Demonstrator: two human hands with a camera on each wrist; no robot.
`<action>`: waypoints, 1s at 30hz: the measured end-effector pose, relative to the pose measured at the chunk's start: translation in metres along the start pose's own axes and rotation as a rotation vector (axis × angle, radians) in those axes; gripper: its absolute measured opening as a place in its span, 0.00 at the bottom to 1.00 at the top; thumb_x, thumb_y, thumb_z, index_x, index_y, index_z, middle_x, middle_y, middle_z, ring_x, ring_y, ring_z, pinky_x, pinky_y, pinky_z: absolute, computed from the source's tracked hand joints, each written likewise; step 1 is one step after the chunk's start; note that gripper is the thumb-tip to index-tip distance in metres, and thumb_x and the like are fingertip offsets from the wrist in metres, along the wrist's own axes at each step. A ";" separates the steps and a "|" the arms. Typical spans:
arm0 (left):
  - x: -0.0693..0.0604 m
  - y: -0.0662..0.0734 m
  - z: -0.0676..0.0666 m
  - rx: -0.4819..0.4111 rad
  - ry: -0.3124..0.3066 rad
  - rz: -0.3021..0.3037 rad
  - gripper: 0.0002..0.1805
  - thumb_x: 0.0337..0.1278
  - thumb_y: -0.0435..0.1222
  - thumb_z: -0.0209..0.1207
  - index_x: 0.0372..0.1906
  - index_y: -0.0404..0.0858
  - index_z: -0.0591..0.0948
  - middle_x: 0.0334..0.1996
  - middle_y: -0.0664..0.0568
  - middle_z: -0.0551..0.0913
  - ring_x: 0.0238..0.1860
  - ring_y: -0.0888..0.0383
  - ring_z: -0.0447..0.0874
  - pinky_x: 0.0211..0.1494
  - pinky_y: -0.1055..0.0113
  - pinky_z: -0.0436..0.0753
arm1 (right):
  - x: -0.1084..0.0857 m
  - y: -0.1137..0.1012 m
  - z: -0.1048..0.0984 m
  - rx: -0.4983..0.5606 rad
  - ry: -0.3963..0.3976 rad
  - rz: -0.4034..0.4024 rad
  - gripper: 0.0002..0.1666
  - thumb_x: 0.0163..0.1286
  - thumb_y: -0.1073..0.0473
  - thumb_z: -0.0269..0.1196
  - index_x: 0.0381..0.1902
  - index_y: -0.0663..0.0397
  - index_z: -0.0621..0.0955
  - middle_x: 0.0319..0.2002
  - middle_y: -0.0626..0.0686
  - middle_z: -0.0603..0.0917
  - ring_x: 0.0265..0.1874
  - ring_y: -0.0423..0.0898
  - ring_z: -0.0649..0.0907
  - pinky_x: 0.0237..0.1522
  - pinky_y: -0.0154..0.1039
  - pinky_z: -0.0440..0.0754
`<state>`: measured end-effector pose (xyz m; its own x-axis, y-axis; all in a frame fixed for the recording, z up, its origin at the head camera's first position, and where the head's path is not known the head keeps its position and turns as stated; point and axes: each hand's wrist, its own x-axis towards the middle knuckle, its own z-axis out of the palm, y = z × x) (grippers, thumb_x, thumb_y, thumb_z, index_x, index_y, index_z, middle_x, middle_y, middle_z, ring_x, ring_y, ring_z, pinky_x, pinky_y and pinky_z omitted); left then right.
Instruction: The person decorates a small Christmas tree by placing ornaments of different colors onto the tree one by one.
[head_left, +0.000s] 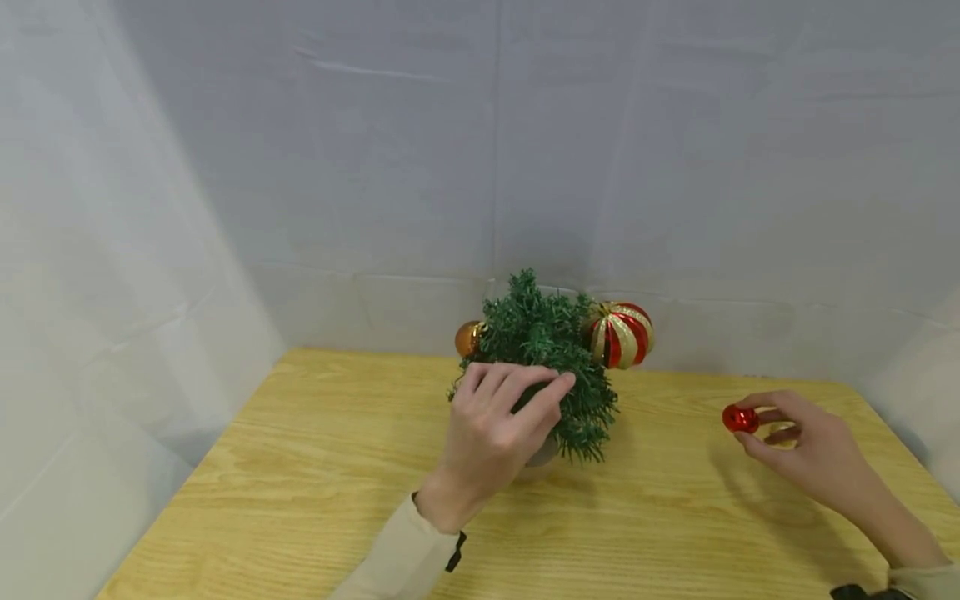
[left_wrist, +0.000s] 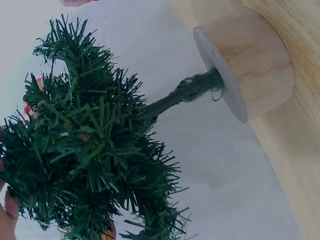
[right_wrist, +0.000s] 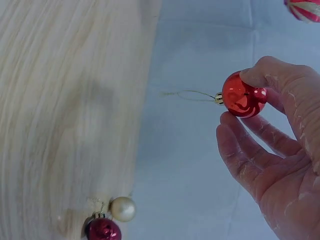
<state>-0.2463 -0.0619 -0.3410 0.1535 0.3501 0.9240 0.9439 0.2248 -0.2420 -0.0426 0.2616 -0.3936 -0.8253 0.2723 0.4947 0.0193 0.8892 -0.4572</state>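
Observation:
In the head view a small green artificial tree (head_left: 536, 325) stands upright on the table, a gold-orange ball (head_left: 468, 338) at its left and a striped red-and-gold ball (head_left: 622, 335) at its right. My left hand (head_left: 498, 421) grips the tree's near foliage with curled fingers; their tips are partly hidden. The left wrist view shows the foliage (left_wrist: 95, 145), the round wooden base (left_wrist: 260, 60) and fingers (left_wrist: 7, 217) at the left edge. Away to the right of the tree, my right hand (head_left: 817, 446) pinches a shiny red ball (right_wrist: 244, 95), its thin loop hanging free.
The light wooden table (head_left: 315, 467) meets a pale cloth backdrop (head_left: 390, 183) behind the tree. A pearl-white ball (right_wrist: 123, 209) and a dark red ball (right_wrist: 103, 229) lie together on the table in the right wrist view.

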 end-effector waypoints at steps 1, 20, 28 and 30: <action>-0.001 -0.001 0.000 -0.014 0.007 0.000 0.10 0.68 0.36 0.62 0.48 0.45 0.90 0.41 0.54 0.88 0.38 0.57 0.84 0.42 0.64 0.79 | 0.000 -0.002 -0.001 0.005 0.003 0.002 0.24 0.54 0.71 0.76 0.48 0.52 0.84 0.43 0.56 0.86 0.33 0.21 0.81 0.29 0.24 0.82; -0.029 -0.031 -0.021 -0.174 -0.052 -0.139 0.11 0.70 0.38 0.60 0.45 0.40 0.90 0.43 0.48 0.87 0.41 0.53 0.84 0.39 0.59 0.77 | -0.005 -0.017 -0.006 0.136 0.044 -0.020 0.27 0.54 0.75 0.74 0.51 0.53 0.83 0.44 0.25 0.81 0.36 0.22 0.83 0.32 0.21 0.82; -0.032 -0.032 -0.021 -0.189 -0.058 -0.152 0.10 0.69 0.37 0.60 0.44 0.41 0.90 0.42 0.49 0.88 0.40 0.54 0.84 0.37 0.61 0.75 | -0.006 -0.025 -0.010 0.220 0.049 0.001 0.27 0.57 0.77 0.72 0.54 0.58 0.82 0.47 0.29 0.84 0.41 0.24 0.84 0.36 0.22 0.83; -0.033 -0.032 -0.021 -0.194 -0.053 -0.153 0.09 0.68 0.37 0.61 0.44 0.40 0.90 0.42 0.49 0.88 0.40 0.54 0.84 0.37 0.61 0.74 | -0.006 -0.029 -0.012 0.255 0.045 0.016 0.26 0.58 0.77 0.71 0.54 0.60 0.82 0.47 0.30 0.85 0.42 0.26 0.85 0.38 0.24 0.84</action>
<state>-0.2756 -0.0994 -0.3575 -0.0060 0.3735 0.9276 0.9942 0.1015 -0.0345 -0.0320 0.2389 -0.3746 -0.7998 0.3068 0.5159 -0.1158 0.7645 -0.6341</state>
